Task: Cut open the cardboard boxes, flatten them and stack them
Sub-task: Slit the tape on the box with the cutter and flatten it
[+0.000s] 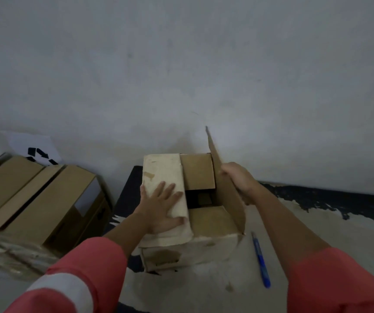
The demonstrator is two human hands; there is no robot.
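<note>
A small cardboard box (213,242) stands on the floor in front of me, close to the wall. Its pale left top flap (162,170) lies closed, and my left hand (161,208) rests flat on it with fingers spread. The brown right flap (228,195) stands upright, and my right hand (238,177) grips its upper edge. Between the flaps the box's dark inside shows, with a smaller inner flap at the back. A blue-handled cutter (260,260) lies on the floor just right of the box.
A larger cardboard box (34,197) with closed top flaps stands to the left, a white sheet with a recycling mark (37,150) leaning on the wall behind it. The grey wall (181,75) rises right behind both boxes. The floor is pale with dark patches.
</note>
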